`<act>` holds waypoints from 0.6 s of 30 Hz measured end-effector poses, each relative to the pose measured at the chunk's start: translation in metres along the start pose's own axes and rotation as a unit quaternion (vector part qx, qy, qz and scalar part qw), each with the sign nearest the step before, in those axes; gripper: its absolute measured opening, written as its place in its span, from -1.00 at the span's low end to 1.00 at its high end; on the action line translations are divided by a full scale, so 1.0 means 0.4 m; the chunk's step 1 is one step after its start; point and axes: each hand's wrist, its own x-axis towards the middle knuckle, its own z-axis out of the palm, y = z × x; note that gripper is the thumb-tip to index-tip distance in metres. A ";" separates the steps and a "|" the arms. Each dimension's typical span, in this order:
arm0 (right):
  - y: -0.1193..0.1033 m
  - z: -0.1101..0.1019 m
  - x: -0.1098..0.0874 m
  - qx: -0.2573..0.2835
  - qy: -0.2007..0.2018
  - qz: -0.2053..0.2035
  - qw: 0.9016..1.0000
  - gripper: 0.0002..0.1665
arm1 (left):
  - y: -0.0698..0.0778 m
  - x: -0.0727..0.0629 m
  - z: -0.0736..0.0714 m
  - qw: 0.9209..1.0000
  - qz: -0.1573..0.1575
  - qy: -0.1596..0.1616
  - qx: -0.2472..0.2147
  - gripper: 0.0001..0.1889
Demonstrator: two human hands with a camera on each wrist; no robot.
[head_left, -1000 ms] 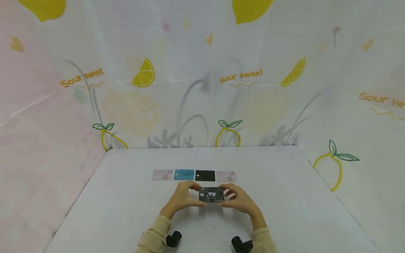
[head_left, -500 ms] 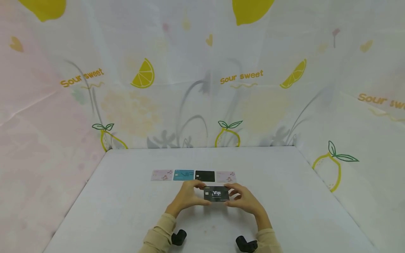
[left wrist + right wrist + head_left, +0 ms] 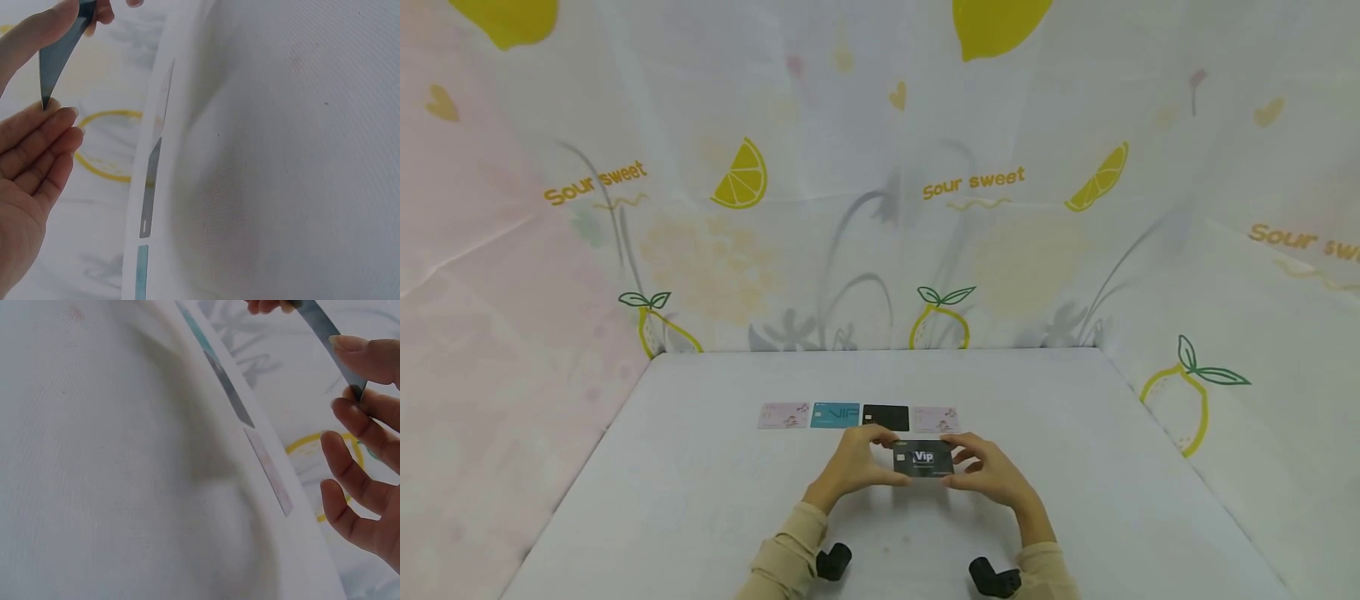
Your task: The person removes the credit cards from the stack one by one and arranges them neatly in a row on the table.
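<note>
A dark Vip card [image 3: 923, 458] is held up over the white table, its printed face toward the head camera. My left hand [image 3: 857, 464] pinches its left end between thumb and fingers. The right end is pinched by my right hand [image 3: 988, 471], whose lower fingers are spread apart from the card [image 3: 331, 344] in the right wrist view. From the left wrist the card [image 3: 59, 59] shows nearly edge-on. Behind it a row of cards lies flat: a pink card [image 3: 783, 415], a blue VIP card [image 3: 836, 415], a black card [image 3: 886, 417] and another pink card [image 3: 936, 419].
The white table [image 3: 700, 500] reaches back to a fabric wall [image 3: 820, 250] printed with lemons and lettering. Similar fabric stands at the left and right sides. Black wrist devices [image 3: 835, 562] sit at both beige sleeves [image 3: 786, 554].
Both hands have shifted to the right and slightly upward in the head view, carrying the Vip card between them. The row of cards on the table stays where it was.
</note>
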 end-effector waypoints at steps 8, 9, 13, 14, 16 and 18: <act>0.010 -0.022 -0.007 0.001 -0.003 -0.004 1.000 -0.32 | 0.006 0.016 0.021 1.000 -0.002 -0.005 0.001 -0.42; 0.011 -0.025 -0.008 0.000 -0.004 -0.005 1.000 -0.32 | 0.008 0.018 0.023 1.000 -0.002 -0.005 -0.001 -0.43; 0.020 -0.039 -0.014 -0.005 -0.003 -0.006 1.000 -0.31 | 0.014 0.028 0.032 1.000 0.000 -0.005 -0.006 -0.44; 0.022 -0.042 -0.015 -0.007 -0.003 -0.006 1.000 -0.31 | 0.015 0.031 0.035 1.000 0.002 -0.004 -0.006 -0.44; 0.028 -0.050 -0.016 -0.015 -0.002 -0.010 1.000 -0.31 | 0.017 0.037 0.041 1.000 0.003 -0.005 -0.006 -0.44; 0.031 -0.059 -0.018 -0.021 -0.001 -0.009 1.000 -0.31 | 0.019 0.045 0.047 1.000 0.006 -0.005 -0.010 -0.45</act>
